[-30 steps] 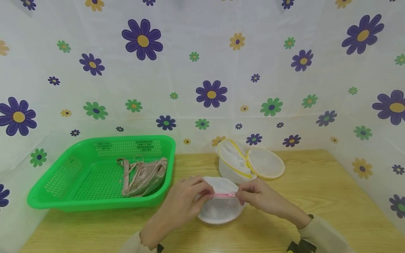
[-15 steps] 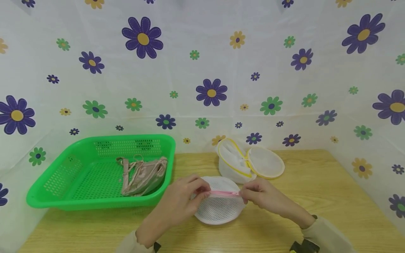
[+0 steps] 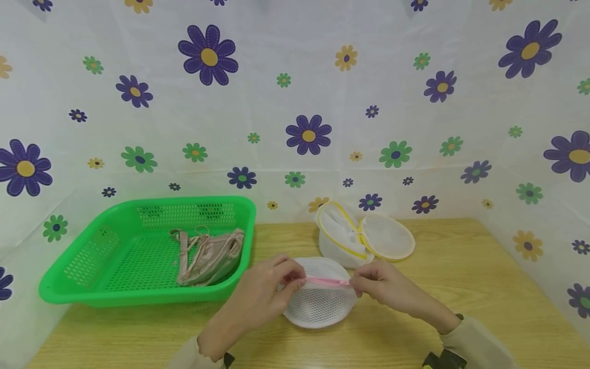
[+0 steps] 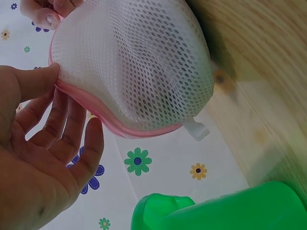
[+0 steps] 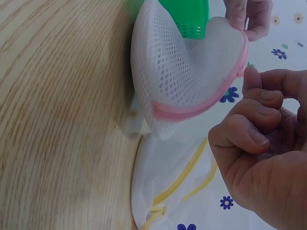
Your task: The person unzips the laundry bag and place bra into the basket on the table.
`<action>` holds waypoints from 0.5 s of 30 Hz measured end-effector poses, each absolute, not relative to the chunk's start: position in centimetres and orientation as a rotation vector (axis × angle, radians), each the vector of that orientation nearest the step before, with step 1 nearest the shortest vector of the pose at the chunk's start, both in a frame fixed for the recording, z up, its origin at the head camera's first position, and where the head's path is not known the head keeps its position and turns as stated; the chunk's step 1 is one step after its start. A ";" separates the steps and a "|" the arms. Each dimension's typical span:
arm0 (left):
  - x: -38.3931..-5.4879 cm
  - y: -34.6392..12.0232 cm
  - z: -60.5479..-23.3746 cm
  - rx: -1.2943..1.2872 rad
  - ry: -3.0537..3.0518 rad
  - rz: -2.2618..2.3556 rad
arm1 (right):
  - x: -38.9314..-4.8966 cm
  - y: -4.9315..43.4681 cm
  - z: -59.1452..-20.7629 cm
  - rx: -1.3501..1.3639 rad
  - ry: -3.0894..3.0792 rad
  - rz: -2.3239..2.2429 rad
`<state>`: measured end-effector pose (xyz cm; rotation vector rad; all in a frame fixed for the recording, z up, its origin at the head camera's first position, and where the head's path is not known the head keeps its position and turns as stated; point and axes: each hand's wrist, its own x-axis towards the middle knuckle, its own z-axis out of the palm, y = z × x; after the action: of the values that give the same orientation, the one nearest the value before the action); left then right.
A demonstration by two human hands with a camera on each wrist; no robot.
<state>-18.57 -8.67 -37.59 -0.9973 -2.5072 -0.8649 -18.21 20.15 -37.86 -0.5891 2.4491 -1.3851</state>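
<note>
A white mesh laundry bag [image 3: 318, 307] with a pink zipper [image 3: 326, 281] stands on the table in front of me. My left hand [image 3: 265, 289] pinches the zipper edge on the bag's left side; in the left wrist view its thumb presses on the pink trim, and a white tab [image 4: 195, 128] sticks out farther along. At the zipper's right end, my right hand [image 3: 387, 287] pinches the small pull between thumb and index finger. The right wrist view shows its other fingers curled in beside the mesh bag [image 5: 168, 72]. What the bag contains cannot be made out.
Behind the mesh bag, a second white bag [image 3: 338, 251] with yellow zipper trim lies with its round lid [image 3: 389, 238] folded out. To the left, a green plastic basket [image 3: 152, 297] holds a beige fabric garment [image 3: 214, 259] with straps. A flowered sheet [image 3: 258, 102] hangs behind the table.
My right hand has moved slightly to the right along the zipper with the pull, and my left hand slightly left. More pink zipper shows between them. The last half second brings almost no movement.
</note>
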 end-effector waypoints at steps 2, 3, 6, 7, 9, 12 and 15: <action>-18.5 -8.7 -37.5 -0.987 -2.515 -0.871 | -18.2 20.3 -37.9 -0.582 2.465 -1.380; -18.5 -8.8 -37.5 -0.980 -2.520 -0.874 | -18.2 20.3 -38.0 -0.578 2.472 -1.379; -18.5 -8.9 -37.5 -0.963 -2.527 -0.876 | -18.1 20.4 -38.0 -0.576 2.478 -1.381; -18.5 -8.9 -37.5 -0.963 -2.525 -0.873 | -18.1 20.4 -38.0 -0.578 2.478 -1.382; -18.5 -8.9 -37.5 -0.960 -2.522 -0.870 | -18.1 20.5 -37.9 -0.580 2.472 -1.385; -18.5 -9.0 -37.6 -0.959 -2.520 -0.868 | -18.1 20.5 -37.9 -0.588 2.470 -1.384; -18.5 -9.0 -37.5 -0.952 -2.526 -0.869 | -18.1 20.6 -38.0 -0.588 2.469 -1.390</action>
<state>-18.52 -9.00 -37.54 -0.9517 -2.5260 -0.8689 -18.12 20.56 -38.00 -0.5881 2.4688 -1.3904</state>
